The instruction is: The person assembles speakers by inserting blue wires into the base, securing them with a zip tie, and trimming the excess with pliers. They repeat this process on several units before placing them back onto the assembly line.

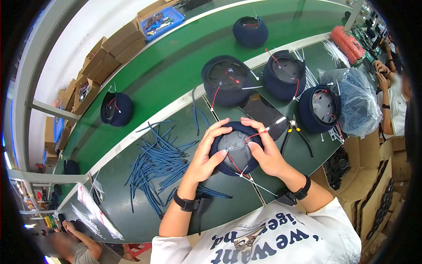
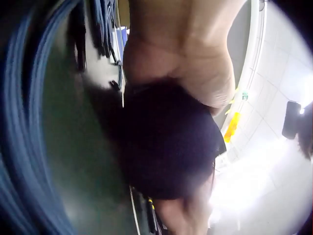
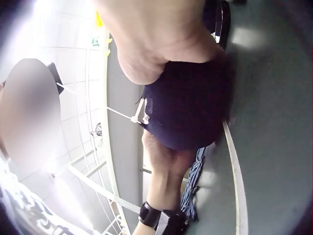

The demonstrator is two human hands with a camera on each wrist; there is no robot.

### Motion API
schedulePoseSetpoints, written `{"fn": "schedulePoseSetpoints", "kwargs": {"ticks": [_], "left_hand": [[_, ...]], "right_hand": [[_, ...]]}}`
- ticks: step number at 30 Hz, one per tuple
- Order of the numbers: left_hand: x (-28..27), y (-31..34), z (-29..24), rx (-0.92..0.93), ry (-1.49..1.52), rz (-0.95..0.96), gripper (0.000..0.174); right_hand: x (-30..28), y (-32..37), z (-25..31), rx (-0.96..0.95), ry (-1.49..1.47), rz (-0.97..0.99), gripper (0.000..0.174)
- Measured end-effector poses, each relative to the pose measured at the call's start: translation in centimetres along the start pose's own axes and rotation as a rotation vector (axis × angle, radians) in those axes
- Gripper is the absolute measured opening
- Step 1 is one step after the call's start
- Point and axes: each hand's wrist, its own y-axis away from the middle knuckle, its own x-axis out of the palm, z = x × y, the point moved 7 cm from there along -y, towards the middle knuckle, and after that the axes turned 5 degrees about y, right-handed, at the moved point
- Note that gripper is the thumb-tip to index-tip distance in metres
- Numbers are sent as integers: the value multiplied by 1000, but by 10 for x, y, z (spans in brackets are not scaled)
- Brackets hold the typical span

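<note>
A navy fabric cap (image 1: 216, 169), its hollow side facing up, sits between both hands at the front of the table. Inside it shows a dark plastic liner (image 1: 237, 148) with red wires; a white cable tie (image 1: 262, 187) trails off its near rim. The left hand (image 1: 205, 155) grips the left rim, fingers round the outside and thumb on the liner. On the opposite side the right hand (image 1: 269, 158) holds the rim likewise, thumb pressed inside. Both wrist views show the cap's rounded outside, (image 2: 168, 142) dark and plain, below the palm.
Dark blue cords (image 1: 162, 158) lie heaped to the left. Cutting pliers (image 1: 294, 136) and a black flat panel (image 1: 263, 115) lie to the right. More wired caps (image 1: 226, 99) stand beyond, near a clear plastic bag (image 1: 358, 103). Across the back runs a green belt (image 1: 167, 75).
</note>
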Motion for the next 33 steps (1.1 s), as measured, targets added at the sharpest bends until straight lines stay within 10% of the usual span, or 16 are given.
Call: {"fn": "schedulePoseSetpoints", "kwargs": {"ticks": [5,8,12,33], "left_hand": [[0,4,-13,52,-194,-140,45],[-15,14,-38,169,-269,-70,38],[-10,20,-23,62,-222,67,27],[11,24,-6,-29,-145,-217,15]], "right_hand": [[4,12,-2,224,-181,-215,51],[-26,24,21,-234,136,-310,44],[-14,14,28,-91,149,141,15],[-4,5,37,28,230,140,15]]}}
